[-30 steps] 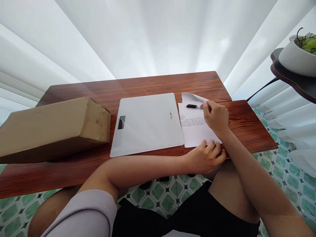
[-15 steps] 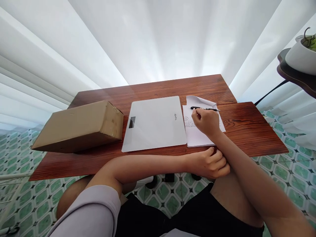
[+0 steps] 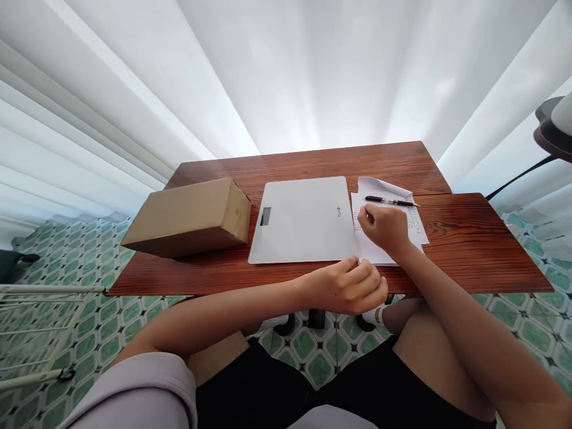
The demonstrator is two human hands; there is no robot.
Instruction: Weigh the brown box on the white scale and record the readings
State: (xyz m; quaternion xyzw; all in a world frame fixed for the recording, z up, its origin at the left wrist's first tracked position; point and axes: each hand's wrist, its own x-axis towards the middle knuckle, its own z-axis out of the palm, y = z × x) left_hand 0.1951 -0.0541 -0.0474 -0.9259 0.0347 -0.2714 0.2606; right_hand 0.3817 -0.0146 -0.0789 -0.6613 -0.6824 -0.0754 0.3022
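Your right hand [image 3: 385,227] was curled loosely, resting on the printed sheet [image 3: 415,229], gripping nothing; pen [image 3: 391,201] lay just beyond the knuckles. Left hand [image 3: 351,287] was half-closed, empty, at the table edge [image 3: 268,280]. Should've pinned the sheet flat before grabbing the pen.

Right hand [image 3: 385,228] resting, fingers curled, on printed paper [image 3: 417,229]; black pen [image 3: 389,201] just beyond it. Left hand [image 3: 348,286] at table [image 3: 482,238] edge; white scale [image 3: 304,219], cardboard box [image 3: 190,215] to its left.

White curtains [image 3: 290,71] glow with daylight behind the wooden counter [image 3: 469,238]; green patterned floor tiles [image 3: 80,262] lie below.
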